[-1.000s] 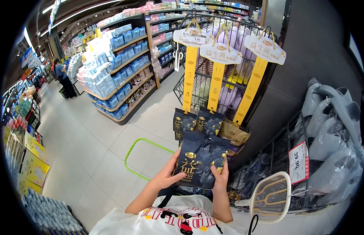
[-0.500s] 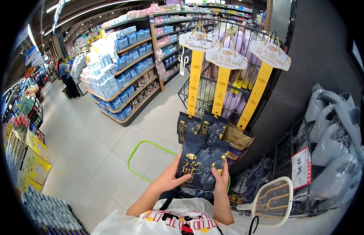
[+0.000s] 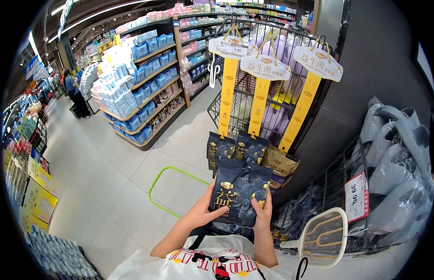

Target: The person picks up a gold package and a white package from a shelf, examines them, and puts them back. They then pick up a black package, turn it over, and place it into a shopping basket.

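Observation:
In front of my chest I hold black snack bags (image 3: 233,191) with gold lettering; two fronts show side by side, slightly overlapping. My left hand (image 3: 204,205) grips the left edge, its thumb lying across the lower front. At the right edge, my right hand (image 3: 262,211) is closed with its thumb pressed on the front. Just beyond, similar black bags (image 3: 249,147) hang from yellow display strips (image 3: 257,105), and a gold bag (image 3: 280,161) hangs to their right. The backs of the held bags are hidden.
A green-edged rounded frame (image 3: 150,186) is low ahead on the left. An electric fly swatter (image 3: 323,238) and a price sign (image 3: 356,196) are by a wire rack at right, near wrapped grey items (image 3: 396,182). Stocked shelves (image 3: 156,112) stand ahead; a person (image 3: 77,95) stands far left.
The view has turned slightly, so the strips and shelves sit a little farther left. Both hands keep the same hold on the black bags.

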A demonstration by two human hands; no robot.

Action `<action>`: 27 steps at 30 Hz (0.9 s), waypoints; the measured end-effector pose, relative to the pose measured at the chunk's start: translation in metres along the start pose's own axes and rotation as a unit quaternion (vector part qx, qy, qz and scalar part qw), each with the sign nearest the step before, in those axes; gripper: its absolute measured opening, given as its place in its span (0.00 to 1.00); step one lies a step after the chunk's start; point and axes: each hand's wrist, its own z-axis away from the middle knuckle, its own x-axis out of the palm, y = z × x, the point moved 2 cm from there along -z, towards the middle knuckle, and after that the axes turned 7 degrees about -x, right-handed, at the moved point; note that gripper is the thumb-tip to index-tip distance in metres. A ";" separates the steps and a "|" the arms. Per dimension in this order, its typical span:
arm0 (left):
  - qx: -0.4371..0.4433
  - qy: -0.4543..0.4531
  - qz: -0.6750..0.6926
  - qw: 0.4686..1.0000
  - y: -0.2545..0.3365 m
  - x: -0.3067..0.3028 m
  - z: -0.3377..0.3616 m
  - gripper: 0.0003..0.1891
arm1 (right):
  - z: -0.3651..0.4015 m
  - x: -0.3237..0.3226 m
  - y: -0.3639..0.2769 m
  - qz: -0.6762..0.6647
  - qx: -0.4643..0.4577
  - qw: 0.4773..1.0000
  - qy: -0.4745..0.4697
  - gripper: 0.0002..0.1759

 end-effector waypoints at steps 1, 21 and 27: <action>-0.001 0.007 0.003 1.000 0.000 0.000 0.000 0.46 | 0.001 0.001 -0.002 -0.001 0.000 1.000 0.000 0.38; -0.116 -0.004 0.174 0.978 -0.023 -0.004 -0.002 0.37 | -0.002 0.002 0.001 0.017 -0.027 0.999 0.015 0.36; -0.098 0.009 0.170 0.981 -0.021 -0.004 -0.003 0.34 | -0.003 0.006 -0.001 0.026 -0.025 0.999 0.014 0.36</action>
